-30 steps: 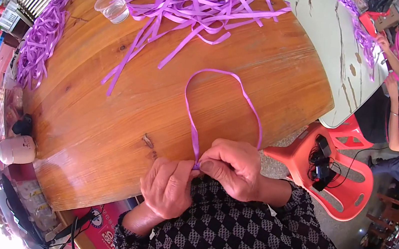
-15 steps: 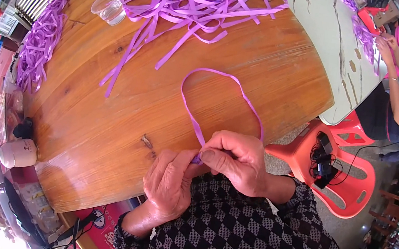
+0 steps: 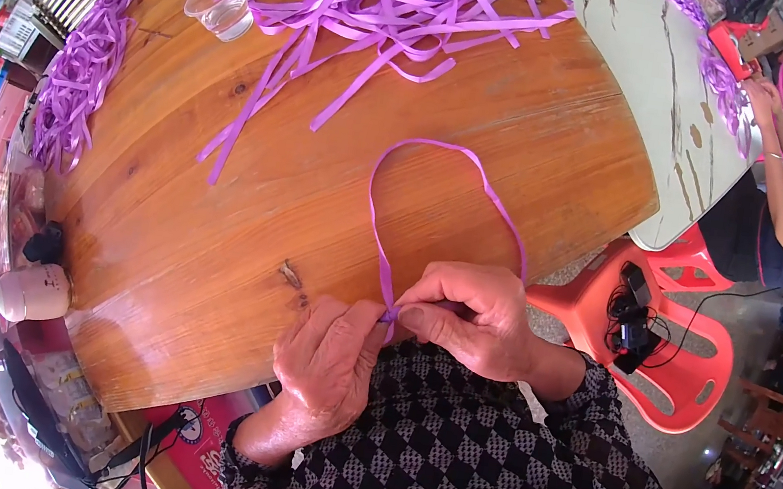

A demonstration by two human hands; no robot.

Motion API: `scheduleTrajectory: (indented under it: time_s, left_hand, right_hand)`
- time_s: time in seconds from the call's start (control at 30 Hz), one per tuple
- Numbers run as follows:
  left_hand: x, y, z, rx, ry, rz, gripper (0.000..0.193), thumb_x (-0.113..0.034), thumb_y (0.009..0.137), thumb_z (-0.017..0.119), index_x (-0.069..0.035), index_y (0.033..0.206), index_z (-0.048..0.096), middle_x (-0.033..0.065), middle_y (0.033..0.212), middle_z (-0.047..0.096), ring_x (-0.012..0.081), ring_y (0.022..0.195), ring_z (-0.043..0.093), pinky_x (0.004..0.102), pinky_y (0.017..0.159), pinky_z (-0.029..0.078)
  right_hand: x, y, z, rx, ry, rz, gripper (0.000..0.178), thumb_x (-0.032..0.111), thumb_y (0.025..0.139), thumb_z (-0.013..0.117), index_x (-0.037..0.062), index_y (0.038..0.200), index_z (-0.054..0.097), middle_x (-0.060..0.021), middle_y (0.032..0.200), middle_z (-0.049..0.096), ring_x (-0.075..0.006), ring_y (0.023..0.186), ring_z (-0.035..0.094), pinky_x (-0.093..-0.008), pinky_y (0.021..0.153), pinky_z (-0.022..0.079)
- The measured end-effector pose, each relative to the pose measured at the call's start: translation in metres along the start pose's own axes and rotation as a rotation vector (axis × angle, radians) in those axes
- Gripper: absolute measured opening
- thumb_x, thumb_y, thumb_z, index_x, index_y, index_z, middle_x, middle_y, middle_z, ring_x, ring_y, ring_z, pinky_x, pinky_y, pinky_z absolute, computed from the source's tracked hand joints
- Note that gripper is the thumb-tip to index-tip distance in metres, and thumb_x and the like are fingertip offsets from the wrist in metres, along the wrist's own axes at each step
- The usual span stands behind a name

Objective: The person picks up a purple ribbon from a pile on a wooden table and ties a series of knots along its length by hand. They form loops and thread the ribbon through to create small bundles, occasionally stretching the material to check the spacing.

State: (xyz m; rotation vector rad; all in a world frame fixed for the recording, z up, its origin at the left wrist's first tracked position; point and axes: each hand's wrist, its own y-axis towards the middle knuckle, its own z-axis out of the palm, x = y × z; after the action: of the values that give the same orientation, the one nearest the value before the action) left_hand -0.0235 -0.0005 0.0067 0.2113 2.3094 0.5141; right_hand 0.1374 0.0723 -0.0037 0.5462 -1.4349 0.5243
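Observation:
A purple ribbon (image 3: pixel 374 193) makes a large loop on the wooden table, and both ends of the loop run to my hands at the near edge. My left hand (image 3: pixel 329 355) is closed, pinching the ribbon beside a small knot (image 3: pixel 389 315). From the other side my right hand (image 3: pixel 472 322) grips the ribbon close to that knot, thumb and forefinger pressed together. A short tail of ribbon hangs just under the knot. Some of the ribbon is hidden behind the fingers.
Loose purple ribbons (image 3: pixel 383 6) are heaped at the table's far side, beside a clear plastic cup (image 3: pixel 220 6). Another ribbon bundle (image 3: pixel 86 71) hangs along the left edge. A red stool (image 3: pixel 593 291) carrying black cables stands at right. Beyond, a person (image 3: pixel 782 207) handles purple ribbon at a white table.
My fingers have drawn slightly apart, so the knot and a short tail show between them. The ribbon loop has shifted a little to the right.

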Motion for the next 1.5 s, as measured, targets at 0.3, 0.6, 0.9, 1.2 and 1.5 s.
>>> scheduleTrajectory:
  time_s: [0.3,0.6,0.9,1.2,1.5]
  left_hand:
    - [-0.003,-0.002,0.004,0.028,0.047,-0.002,0.021,0.001,0.072,0.068,0.001,0.091,0.060,0.0095,0.068,0.049,0.0253,0.056,0.050,0.0346,0.047,0.040]
    - [-0.005,-0.007,0.016,-0.141,0.008,-0.069,0.017,-0.002,0.074,0.068,0.001,0.090,0.062,0.0103,0.069,0.050,0.0261,0.055,0.051,0.0344,0.048,0.040]
    - [-0.010,-0.006,0.018,-0.065,0.081,-0.052,0.013,-0.005,0.078,0.064,-0.001,0.090,0.061,0.0136,0.070,0.051,0.0305,0.057,0.052,0.0368,0.050,0.041]
    - [0.000,-0.012,0.030,-0.258,0.236,0.040,0.023,-0.001,0.071,0.065,0.001,0.094,0.061,0.0088,0.070,0.052,0.0261,0.057,0.053,0.0350,0.046,0.040]
    - [0.003,0.005,0.001,0.092,-0.694,-0.596,0.020,-0.007,0.087,0.058,0.002,0.105,0.061,0.0079,0.080,0.060,0.0154,0.069,0.059,0.0255,0.058,0.048]
  right_hand:
    - [-0.006,-0.005,0.007,-0.078,-0.116,-0.101,0.006,0.002,0.082,0.065,-0.0017,0.080,0.061,-0.0052,0.068,0.060,-0.0087,0.058,0.056,-0.0240,0.051,0.043]
    - [-0.008,-0.006,0.012,-0.155,0.094,0.012,0.008,0.004,0.085,0.062,-0.0030,0.081,0.061,-0.0048,0.066,0.059,-0.0090,0.059,0.057,-0.0227,0.053,0.046]
    - [-0.009,-0.007,0.012,-0.148,-0.089,-0.170,0.006,0.002,0.083,0.062,-0.0019,0.080,0.060,-0.0069,0.064,0.057,-0.0144,0.053,0.056,-0.0257,0.048,0.043]
    - [-0.011,0.000,0.021,-0.168,-0.157,-0.288,0.007,0.002,0.086,0.058,-0.0041,0.084,0.058,-0.0086,0.063,0.056,-0.0131,0.050,0.053,-0.0258,0.045,0.040]
    - [0.005,0.006,-0.011,-0.003,-0.257,-0.101,0.011,-0.001,0.084,0.058,-0.0028,0.094,0.061,-0.0094,0.072,0.059,-0.0176,0.063,0.059,-0.0271,0.057,0.046]
